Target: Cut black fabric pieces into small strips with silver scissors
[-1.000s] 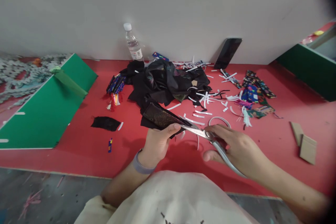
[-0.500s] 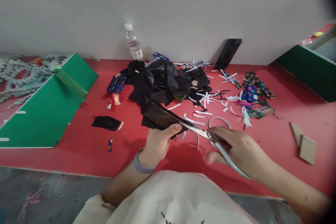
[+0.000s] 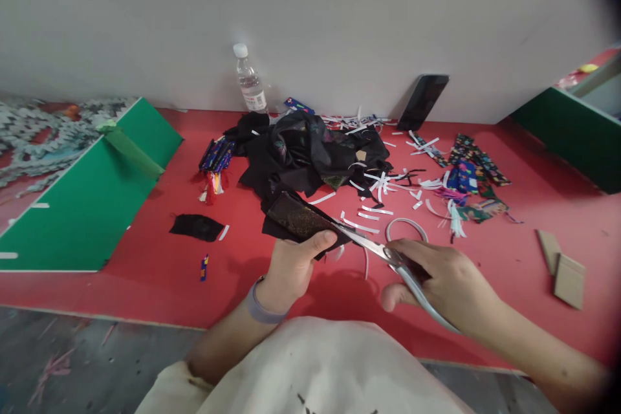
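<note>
Pinching black fabric in left hand, apparently steadying it for scissors gripped in right hand, aimed toward 10 o'clock.

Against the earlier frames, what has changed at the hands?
The scissors in the right hand have swung slightly, their blades angling farther from the person. Nothing was taken or let go: the left hand still grips the black fabric piece; bottle and phone stay put.

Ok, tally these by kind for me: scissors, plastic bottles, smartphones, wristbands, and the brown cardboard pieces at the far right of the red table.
Scissors: 1
Plastic bottle: 1
Smartphone: 1
Wristband: 1
Brown cardboard pieces: 2
Total: 6
</note>
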The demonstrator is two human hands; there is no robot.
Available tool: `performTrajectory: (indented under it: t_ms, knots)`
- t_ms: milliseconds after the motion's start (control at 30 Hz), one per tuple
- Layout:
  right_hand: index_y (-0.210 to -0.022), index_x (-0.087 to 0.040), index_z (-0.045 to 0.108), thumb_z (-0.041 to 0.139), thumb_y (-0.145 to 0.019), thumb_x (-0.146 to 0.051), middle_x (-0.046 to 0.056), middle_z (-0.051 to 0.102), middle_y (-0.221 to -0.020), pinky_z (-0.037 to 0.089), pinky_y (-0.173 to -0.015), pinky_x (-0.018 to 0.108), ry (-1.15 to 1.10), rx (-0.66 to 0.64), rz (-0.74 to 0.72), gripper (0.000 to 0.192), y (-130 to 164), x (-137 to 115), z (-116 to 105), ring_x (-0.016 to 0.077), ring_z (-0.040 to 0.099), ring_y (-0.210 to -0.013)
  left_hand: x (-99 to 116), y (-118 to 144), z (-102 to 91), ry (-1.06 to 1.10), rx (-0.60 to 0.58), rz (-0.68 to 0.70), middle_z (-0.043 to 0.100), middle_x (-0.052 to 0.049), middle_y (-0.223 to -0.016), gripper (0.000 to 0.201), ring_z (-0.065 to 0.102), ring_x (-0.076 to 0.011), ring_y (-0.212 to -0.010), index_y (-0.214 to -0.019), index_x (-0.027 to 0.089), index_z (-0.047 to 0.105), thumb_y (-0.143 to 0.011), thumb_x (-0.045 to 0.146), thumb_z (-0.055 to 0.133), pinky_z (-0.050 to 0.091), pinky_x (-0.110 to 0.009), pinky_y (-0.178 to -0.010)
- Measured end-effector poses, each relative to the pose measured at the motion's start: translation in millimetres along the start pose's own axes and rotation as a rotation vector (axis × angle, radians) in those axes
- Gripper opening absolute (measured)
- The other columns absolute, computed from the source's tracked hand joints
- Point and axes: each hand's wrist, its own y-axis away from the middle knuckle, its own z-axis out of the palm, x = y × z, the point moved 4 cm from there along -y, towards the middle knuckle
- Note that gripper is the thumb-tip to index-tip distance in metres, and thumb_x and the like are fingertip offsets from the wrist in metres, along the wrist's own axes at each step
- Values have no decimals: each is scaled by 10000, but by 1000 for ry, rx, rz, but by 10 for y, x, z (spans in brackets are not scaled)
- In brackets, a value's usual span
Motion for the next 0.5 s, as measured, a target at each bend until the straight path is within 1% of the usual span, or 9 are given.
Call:
performTrajectory:
  t_ms: [100, 233, 367, 433, 500]
  knots:
    - [-811, -189, 590, 506, -823, -656, -24, 539, -523, 348, -427, 195, -8, -8, 13, 474, 0, 11, 14, 89, 444, -417, 11, -3, 10, 6, -58, 53, 630, 2, -585, 210, 582, -146, -591, -574, 192, 635, -710, 310, 743, 526, -313, -704]
    - [-851, -189, 596, 499, -829, -655, 23, 643, -657, 355, -447, 205, -18, -31, 8, 476, -5, 16, 21, 101, 531, -456, -3, -1, -13, 29, -47, 13, 646, -1, -657, 147, 591, -143, -646, -636, 182, 654, -704, 268, 751, 512, -300, -714]
    - [-873, -196, 596, 492, -822, -672, 33, 655, -703, 338, -443, 214, 28, -39, -5, 490, -3, 17, 16, 115, 569, -480, 2, 4, -24, 35, -28, -23, 655, -3, -708, 137, 598, -149, -715, -663, 177, 659, -683, 258, 769, 508, -294, -737]
    - [-869, -198, 593, 487, -823, -675, 31, 652, -698, 332, -442, 214, 30, -38, -6, 491, -5, 15, 15, 116, 572, -483, 12, 4, -19, 23, -29, -23, 650, -5, -696, 140, 599, -151, -729, -654, 174, 660, -686, 258, 768, 507, -293, -745]
    - [-862, -196, 588, 485, -825, -674, 32, 650, -697, 332, -444, 212, 22, -39, -7, 490, -9, 13, 18, 114, 572, -484, 19, 4, -8, 17, -40, -14, 634, -2, -660, 158, 593, -147, -701, -625, 173, 650, -692, 261, 764, 506, -295, -742]
